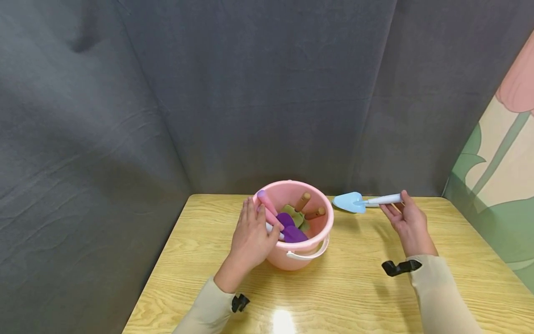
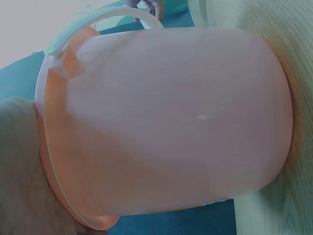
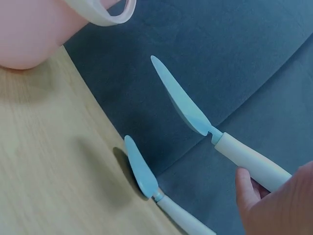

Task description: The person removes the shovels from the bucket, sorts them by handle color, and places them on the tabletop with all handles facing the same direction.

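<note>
My right hand [image 1: 409, 225] pinches the end of the white handle of a light blue toy trowel [image 1: 350, 202], held above the table with its blade pointing left. A second blue trowel [image 3: 143, 174] lies below it near the table's back edge, mostly hidden in the head view. My left hand [image 1: 254, 234] rests on the left rim of a pink bucket [image 1: 327, 222], fingers straight and thumb spread over the opening. Inside the bucket are purple tool blades [image 1: 294, 234], a pink handle [image 1: 269, 208], green tools [image 1: 292, 212] and brown handles [image 1: 303, 202].
The bucket stands on a wooden table [image 1: 342, 297], its white carrying handle [image 1: 313, 254] hanging at the front right. A dark grey curtain [image 1: 271, 102] rises behind and to the left. On the right is a flower-patterned panel [image 1: 500, 185].
</note>
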Motion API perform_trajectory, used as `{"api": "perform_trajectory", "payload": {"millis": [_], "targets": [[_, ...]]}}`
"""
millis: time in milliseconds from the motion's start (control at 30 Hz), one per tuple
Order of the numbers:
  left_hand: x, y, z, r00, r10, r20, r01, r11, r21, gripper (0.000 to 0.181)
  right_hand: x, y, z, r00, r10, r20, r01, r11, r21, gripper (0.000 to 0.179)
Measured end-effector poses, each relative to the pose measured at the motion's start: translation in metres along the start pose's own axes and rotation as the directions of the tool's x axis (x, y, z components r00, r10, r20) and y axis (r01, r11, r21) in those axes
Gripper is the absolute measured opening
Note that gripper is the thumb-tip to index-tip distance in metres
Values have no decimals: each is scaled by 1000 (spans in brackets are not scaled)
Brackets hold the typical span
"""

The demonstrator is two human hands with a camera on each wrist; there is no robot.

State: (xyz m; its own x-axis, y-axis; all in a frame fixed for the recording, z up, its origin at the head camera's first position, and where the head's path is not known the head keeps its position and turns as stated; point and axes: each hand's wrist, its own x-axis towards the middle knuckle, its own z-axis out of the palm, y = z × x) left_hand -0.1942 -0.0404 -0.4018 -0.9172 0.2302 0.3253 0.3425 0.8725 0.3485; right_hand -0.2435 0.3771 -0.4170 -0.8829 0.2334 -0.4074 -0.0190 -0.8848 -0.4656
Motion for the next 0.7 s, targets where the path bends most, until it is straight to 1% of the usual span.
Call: {"api": "perform_trajectory", "payload": {"millis": [133,300,433,533,700], "targets": [[0,0,0,1000,0,0,0,1000,1,76,3,1,-8,1000,11,1,-11,1000,-8,25],[0,-1,1,1000,3,-2,-3,1000,5,76,10,3,-20,998,58,-4,-58,998,28,15],[0,-1,1,1000,-2,4,2,1000,1,76,16,4,-30,996,88,-6,-88,995,48,12],[-1,0,1,1000,-3,4,3,1000,-2,76,19,5,-35,996,93,-13,-93,995,38,12],[-1,-1,1,1000,2,-1,-2,1000,-3,75,22,7,-41,995,93,-47,-93,996,12,11]]}}
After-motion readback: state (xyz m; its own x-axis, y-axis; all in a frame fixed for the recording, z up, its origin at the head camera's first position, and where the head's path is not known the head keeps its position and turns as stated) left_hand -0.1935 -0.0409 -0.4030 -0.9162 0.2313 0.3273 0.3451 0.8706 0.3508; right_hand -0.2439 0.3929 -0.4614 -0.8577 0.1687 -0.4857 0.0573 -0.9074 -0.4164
